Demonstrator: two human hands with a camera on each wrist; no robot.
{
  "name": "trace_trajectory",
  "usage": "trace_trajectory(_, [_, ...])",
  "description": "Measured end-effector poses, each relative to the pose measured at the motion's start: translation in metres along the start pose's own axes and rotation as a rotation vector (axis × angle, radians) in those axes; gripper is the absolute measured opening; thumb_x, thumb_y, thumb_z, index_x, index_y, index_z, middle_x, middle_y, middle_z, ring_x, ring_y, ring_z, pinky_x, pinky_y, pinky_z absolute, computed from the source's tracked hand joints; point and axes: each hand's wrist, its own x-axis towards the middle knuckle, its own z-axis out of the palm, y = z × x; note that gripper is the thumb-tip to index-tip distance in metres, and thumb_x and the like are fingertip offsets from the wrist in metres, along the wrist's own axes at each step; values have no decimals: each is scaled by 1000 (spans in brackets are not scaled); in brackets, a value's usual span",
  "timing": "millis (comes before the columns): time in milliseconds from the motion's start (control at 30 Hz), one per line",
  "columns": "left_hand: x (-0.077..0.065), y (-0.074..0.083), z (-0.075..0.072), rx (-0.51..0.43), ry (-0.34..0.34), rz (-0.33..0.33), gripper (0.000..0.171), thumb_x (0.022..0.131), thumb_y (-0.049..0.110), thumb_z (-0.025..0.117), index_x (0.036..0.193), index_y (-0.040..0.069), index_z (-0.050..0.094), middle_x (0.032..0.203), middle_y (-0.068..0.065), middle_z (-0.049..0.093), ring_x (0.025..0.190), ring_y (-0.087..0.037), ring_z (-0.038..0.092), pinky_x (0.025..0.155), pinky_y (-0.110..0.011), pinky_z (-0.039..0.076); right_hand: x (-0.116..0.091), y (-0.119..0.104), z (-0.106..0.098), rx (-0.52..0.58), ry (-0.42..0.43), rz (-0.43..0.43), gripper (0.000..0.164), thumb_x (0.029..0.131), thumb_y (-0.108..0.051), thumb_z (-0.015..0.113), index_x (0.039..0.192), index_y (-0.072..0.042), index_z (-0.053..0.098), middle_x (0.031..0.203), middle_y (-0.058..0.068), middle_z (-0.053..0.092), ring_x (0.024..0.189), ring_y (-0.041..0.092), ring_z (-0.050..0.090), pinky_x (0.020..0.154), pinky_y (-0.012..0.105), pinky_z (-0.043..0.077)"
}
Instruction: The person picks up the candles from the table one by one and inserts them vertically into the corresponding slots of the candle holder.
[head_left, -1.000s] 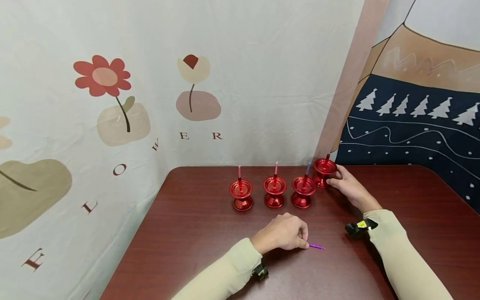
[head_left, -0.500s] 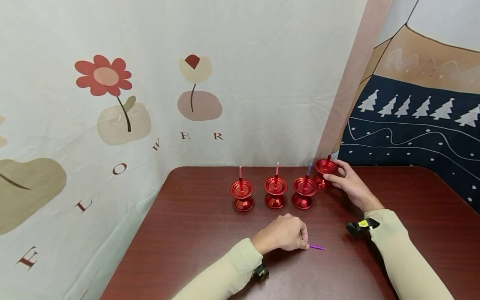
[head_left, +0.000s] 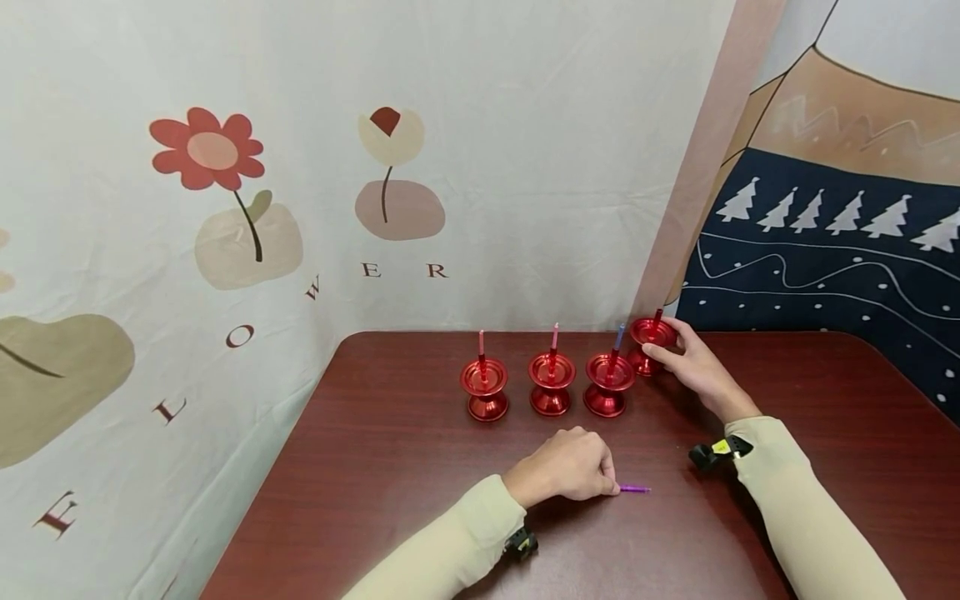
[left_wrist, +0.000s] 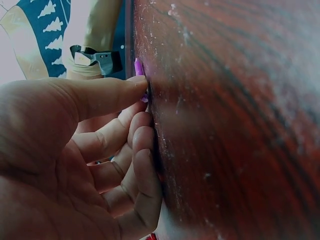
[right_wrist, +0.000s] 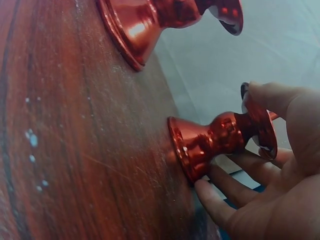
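My left hand (head_left: 566, 467) pinches one end of a thin purple candle (head_left: 636, 489) between thumb and fingertips, low over the tabletop; the left wrist view shows the candle (left_wrist: 139, 67) poking out past the thumb. At the back right, my right hand (head_left: 693, 358) holds a shiny red metal candle holder (head_left: 651, 332). In the right wrist view its thumb lies on the dish rim, with other fingers behind the holder (right_wrist: 200, 145) and one fingertip by the base. A short red socket (head_left: 657, 315) rises from that dish, with no candle seen in it.
Left of the held one, a row of three matching holders carries upright candles: a pink-red one (head_left: 482, 343), a pink one (head_left: 555, 337) and a blue one (head_left: 618, 336). A printed cloth (head_left: 495, 167) hangs behind the brown table (head_left: 360, 467).
My right hand's thumb has moved up and left onto the holder's dish rim. The purple candle's far end has swung slightly upward in the head view. The other holders stay put.
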Motion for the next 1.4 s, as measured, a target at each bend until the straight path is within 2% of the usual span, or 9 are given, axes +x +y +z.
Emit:
trace_trajectory(67, [2, -2, 3, 4, 4, 8, 23, 95, 36, 87, 73, 34, 80, 77, 23, 68, 77, -3, 65, 71, -27, 53, -1, -1, -1, -5, -10, -6, 87, 113, -34, 63, 174, 1, 11, 166, 36, 36, 147, 48, 44, 113, 45, 50])
trace_trajectory(100, [-1, 1, -2, -9, -6, 4, 23, 96, 36, 87, 74, 33, 80, 76, 23, 68, 77, -3, 64, 72, -27, 53, -1, -2, -1, -5, -16, -8, 86, 113, -34, 62, 173, 1, 12, 166, 36, 36, 147, 48, 44, 112, 44, 51])
trace_trajectory(333, [-6, 4, -12, -99, -22, -26, 18, 100, 29, 83, 82, 27, 85, 78, 20, 69, 75, -1, 60, 76, -23, 52, -4, -3, -4, 12, -44, -19, 84, 113, -31, 63, 172, 3, 13, 164, 36, 37, 142, 45, 48, 107, 38, 54])
trace_trajectory(567, [-7, 1, -13, -183, 48, -29, 18, 100, 27, 83, 82, 26, 85, 73, 25, 68, 72, 3, 56, 85, -23, 50, -6, -1, -7, 45, -70, -26, 81, 113, -27, 64, 170, 5, 16, 162, 36, 39, 136, 39, 52, 102, 33, 57])
trace_trajectory(767, [-5, -3, -14, -260, 131, 10, 11, 98, 20, 84, 88, 22, 87, 58, 24, 62, 63, 7, 55, 75, -18, 46, -8, 0, -11, 56, -104, -15, 85, 112, -27, 64, 171, 5, 12, 163, 38, 35, 140, 45, 49, 110, 45, 55])
trace_trajectory(933, [-3, -5, -15, -333, 191, 28, 6, 100, 18, 82, 98, 16, 88, 66, 21, 69, 60, 11, 57, 68, -15, 45, -9, 3, -13, 59, -119, -11, 86, 112, -26, 64, 172, 4, 11, 164, 38, 35, 141, 46, 49, 112, 51, 52])
trace_trajectory(1067, [-4, -6, -17, -341, 224, 42, 11, 103, 18, 78, 108, 15, 88, 71, 19, 71, 64, 12, 56, 70, -15, 45, -10, 4, -15, 49, -133, -7, 86, 112, -26, 65, 172, 4, 11, 164, 38, 35, 140, 46, 51, 110, 49, 54])
trace_trajectory(1233, [-4, -8, -18, -368, 240, 48, 12, 106, 15, 72, 108, 13, 84, 70, 16, 70, 63, 11, 58, 69, -16, 46, -14, 3, -19, 64, -174, -4, 87, 111, -23, 65, 172, 5, 9, 166, 40, 32, 139, 46, 53, 107, 46, 56])
trace_trajectory(1400, [-3, -9, -18, -398, 254, 48, 8, 105, 14, 71, 105, 12, 79, 72, 16, 70, 65, 11, 59, 69, -15, 47, -16, 3, -24, 74, -202, -8, 88, 110, -22, 68, 171, 6, 11, 165, 40, 35, 131, 35, 59, 102, 39, 59])
